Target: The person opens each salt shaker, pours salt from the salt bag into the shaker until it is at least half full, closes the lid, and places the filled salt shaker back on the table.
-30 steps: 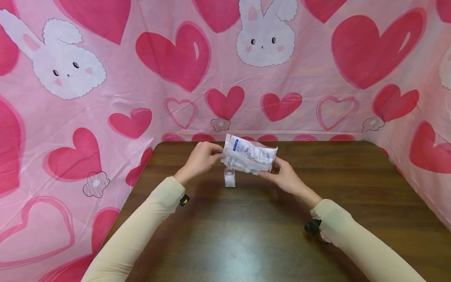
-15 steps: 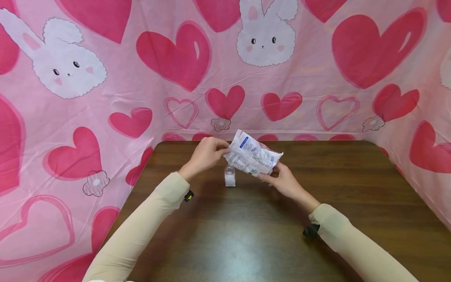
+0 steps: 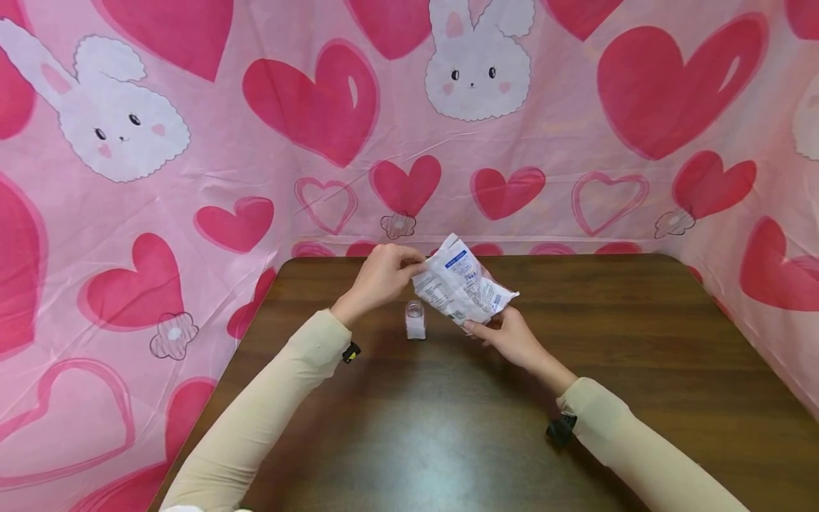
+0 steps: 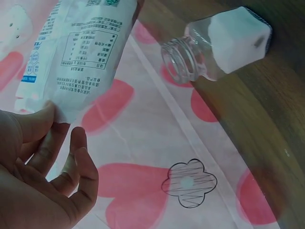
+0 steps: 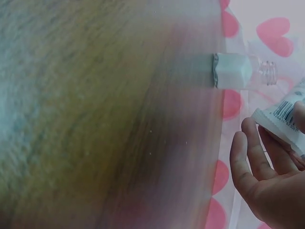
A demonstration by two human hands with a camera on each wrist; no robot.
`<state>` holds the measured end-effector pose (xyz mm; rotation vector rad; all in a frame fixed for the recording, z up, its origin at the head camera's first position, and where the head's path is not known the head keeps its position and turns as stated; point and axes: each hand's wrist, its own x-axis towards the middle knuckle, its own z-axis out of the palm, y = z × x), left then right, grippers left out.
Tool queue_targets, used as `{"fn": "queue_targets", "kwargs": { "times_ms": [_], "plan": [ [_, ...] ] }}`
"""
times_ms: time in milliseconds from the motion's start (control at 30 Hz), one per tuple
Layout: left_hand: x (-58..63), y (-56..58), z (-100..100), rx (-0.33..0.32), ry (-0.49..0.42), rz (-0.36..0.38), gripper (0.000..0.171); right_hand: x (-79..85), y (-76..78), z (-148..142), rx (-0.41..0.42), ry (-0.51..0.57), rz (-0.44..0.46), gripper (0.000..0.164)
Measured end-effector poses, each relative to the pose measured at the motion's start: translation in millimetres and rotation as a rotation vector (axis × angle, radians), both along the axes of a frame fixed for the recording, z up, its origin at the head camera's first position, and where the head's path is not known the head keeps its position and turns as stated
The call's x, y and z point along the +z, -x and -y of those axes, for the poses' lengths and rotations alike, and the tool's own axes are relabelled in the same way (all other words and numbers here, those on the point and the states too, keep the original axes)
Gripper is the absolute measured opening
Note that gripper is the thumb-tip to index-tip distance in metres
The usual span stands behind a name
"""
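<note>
A dark brown wood-grain tabletop point(image 3: 441, 441) with rounded far corners spreads below the hands, its surface shiny at the near middle. Pink cloth point(image 3: 397, 128) printed with red hearts and white rabbits hangs along the far, left and right sides. The packet point(image 3: 463, 284) is white and slightly creased, with a blue label block and dark printed lines. It is held tilted above the tabletop, its left end just above and to the right of an upright clear jar point(image 3: 416, 326) with a threaded neck and white contents. The left hand point(image 3: 380, 274) has its grip clamped on the packet's left edge; the right hand point(image 3: 515, 340) has its grip clamped on the near right part, thumb over the printed face.
</note>
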<state>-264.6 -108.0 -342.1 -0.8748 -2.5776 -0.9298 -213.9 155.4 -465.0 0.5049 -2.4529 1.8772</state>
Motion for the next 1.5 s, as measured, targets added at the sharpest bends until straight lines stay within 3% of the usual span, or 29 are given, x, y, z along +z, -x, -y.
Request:
{"fn": "queue_targets", "kwargs": {
  "times_ms": [467, 933, 1200, 1500],
  "plan": [
    [7.2, -4.1, -11.3, -0.013, -0.023, -0.008, 0.011, -3.4, -5.5, 4.9, 0.009, 0.058, 0.035, 0.037],
    [19.4, -7.1, -25.6, -0.019, -0.009, -0.047, 0.012, -3.8, -9.0, 3.4, 0.01, 0.106, 0.135, 0.043],
    [28.6, -11.1, -35.6, -0.018, -0.001, -0.071, 0.015, -1.1, -9.6, -9.1, -0.03, 0.12, 0.141, 0.04],
    [34.9, -12.5, -41.5, -0.037, 0.031, -0.067, 0.015, 7.3, -13.5, -22.8, -0.026, 0.107, 0.083, 0.043]
  ]
}}
